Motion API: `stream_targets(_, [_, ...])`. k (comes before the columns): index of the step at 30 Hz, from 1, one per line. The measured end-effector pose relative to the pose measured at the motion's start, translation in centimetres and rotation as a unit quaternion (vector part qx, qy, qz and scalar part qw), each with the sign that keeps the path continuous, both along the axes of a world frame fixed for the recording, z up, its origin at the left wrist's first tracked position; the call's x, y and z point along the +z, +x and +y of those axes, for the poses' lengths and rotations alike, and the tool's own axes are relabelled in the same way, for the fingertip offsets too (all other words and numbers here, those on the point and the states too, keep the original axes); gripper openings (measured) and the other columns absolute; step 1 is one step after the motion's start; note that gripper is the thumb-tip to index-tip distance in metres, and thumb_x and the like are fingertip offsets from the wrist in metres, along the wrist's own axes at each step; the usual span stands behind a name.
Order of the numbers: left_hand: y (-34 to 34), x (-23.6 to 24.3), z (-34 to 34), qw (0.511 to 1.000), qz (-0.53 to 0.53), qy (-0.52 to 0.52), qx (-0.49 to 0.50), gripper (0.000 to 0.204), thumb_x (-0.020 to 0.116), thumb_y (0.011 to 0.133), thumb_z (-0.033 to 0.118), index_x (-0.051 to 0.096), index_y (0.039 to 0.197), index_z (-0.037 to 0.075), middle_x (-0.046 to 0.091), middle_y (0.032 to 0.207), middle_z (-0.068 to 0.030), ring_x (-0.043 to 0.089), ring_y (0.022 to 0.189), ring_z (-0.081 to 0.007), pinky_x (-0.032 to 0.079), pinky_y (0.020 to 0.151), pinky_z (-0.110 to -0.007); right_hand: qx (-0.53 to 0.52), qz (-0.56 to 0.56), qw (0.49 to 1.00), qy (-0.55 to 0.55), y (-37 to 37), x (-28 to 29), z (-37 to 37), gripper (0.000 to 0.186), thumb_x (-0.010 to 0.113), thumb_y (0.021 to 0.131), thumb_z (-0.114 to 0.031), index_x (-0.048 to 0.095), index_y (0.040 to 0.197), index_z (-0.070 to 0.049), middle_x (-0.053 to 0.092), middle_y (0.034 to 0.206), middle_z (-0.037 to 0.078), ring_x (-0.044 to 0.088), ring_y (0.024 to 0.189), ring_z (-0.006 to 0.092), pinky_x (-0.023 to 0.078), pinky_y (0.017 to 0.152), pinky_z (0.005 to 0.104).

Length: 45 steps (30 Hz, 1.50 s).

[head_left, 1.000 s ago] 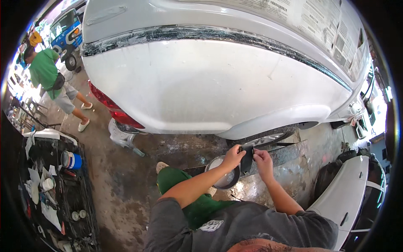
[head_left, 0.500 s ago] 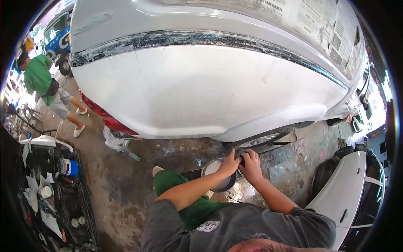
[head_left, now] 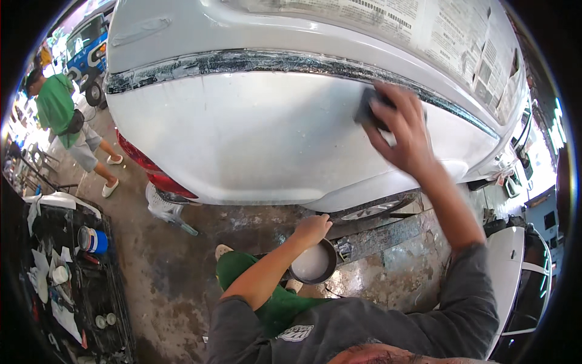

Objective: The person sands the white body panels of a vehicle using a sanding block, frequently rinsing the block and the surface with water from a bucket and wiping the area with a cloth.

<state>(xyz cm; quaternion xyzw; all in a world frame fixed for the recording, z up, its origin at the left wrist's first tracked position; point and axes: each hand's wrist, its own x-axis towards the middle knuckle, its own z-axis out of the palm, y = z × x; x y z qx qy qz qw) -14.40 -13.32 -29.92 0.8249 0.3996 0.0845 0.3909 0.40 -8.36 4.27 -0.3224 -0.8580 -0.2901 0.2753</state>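
My right hand (head_left: pixel 405 130), blurred by motion, presses a dark sanding block (head_left: pixel 365 108) against the upper part of the white car's side panel (head_left: pixel 260 133), just under the scraped black strip (head_left: pixel 242 60). Its fingers wrap over the block. Lower down, my left hand (head_left: pixel 313 230) hovers at the upper edge of a dark round bucket (head_left: pixel 333 267) of cloudy whitish liquid. The left fingers are curled closed, and whatever they may hold is hidden. Below the panel shows part of a wheel (head_left: pixel 379 210).
Newspaper (head_left: pixel 388 21) covers the car's windows. A white plastic stool (head_left: pixel 162 206) stands beneath the red tail light (head_left: pixel 148 162). At left, a dark cluttered surface (head_left: pixel 109 291) bears a blue can (head_left: pixel 93 240). A person in green (head_left: pixel 57 109) stands beyond. A white car door (head_left: pixel 506 267) is at right.
My hands were together over the bucket with the dark block. The right hand has carried the block up onto the panel, while the left has drawn slightly left. The person in green has shifted slightly.
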Motion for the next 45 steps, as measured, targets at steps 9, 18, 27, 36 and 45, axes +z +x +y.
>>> stream_targets(9, [-2.8,-2.1,2.3,0.998,0.023,0.031,0.054,0.039,0.045,0.097,0.017,0.061,0.13,0.005,0.069,0.121,-0.0202,0.065,0.112,-0.0386,0.05,0.094,-0.053,0.034,-0.22,0.96,0.168,-3.9,7.7,8.6,0.048,0.075,0.085,-0.026,0.063,0.131,-0.02,0.053,0.147,0.002,0.051,0.13,0.0274,0.043,0.105,0.0458])
stream_targets(18, [-4.2,-1.4,1.6,0.99,-0.049,0.094,0.096,0.032,0.049,0.099,0.021,0.064,0.122,0.004,0.072,0.106,-0.019,0.069,0.099,-0.0377,0.054,0.084,-0.054,0.073,-0.212,0.954,0.197,-10.8,7.5,10.0,0.045,0.069,0.086,-0.021,0.061,0.13,-0.021,0.053,0.149,0.001,0.054,0.128,0.0244,0.042,0.107,0.0455])
stream_targets(27, [-6.6,0.3,1.1,0.993,-0.024,0.07,0.096,0.034,0.052,0.1,0.023,0.063,0.125,0.005,0.072,0.109,-0.0195,0.068,0.101,-0.0401,0.053,0.087,-0.052,0.029,-0.204,0.958,0.201,-0.4,6.7,9.3,0.04,0.066,0.088,-0.022,0.064,0.127,-0.024,0.055,0.145,0.0,0.054,0.129,0.0238,0.043,0.107,0.0445])
stream_targets(36, [-5.9,-1.4,2.2,0.986,-0.047,0.107,0.116,0.031,0.048,0.101,0.022,0.064,0.119,0.003,0.072,0.105,-0.0201,0.068,0.101,-0.0396,0.053,0.086,-0.054,0.078,-0.2,0.958,0.193,-8.1,7.9,9.4,0.041,0.069,0.086,-0.019,0.064,0.126,-0.023,0.055,0.146,0.0,0.053,0.129,0.025,0.042,0.107,0.0475])
stream_targets(45, [-5.9,-0.7,2.1,0.991,-0.037,0.062,0.11,0.034,0.048,0.103,0.025,0.062,0.127,0.006,0.07,0.118,-0.0191,0.065,0.111,-0.0397,0.052,0.091,-0.051,0.05,-0.167,0.964,0.2,-9.9,6.6,9.7,0.028,0.065,0.088,-0.02,0.065,0.116,-0.022,0.056,0.14,-0.001,0.054,0.125,0.0224,0.043,0.104,0.0463])
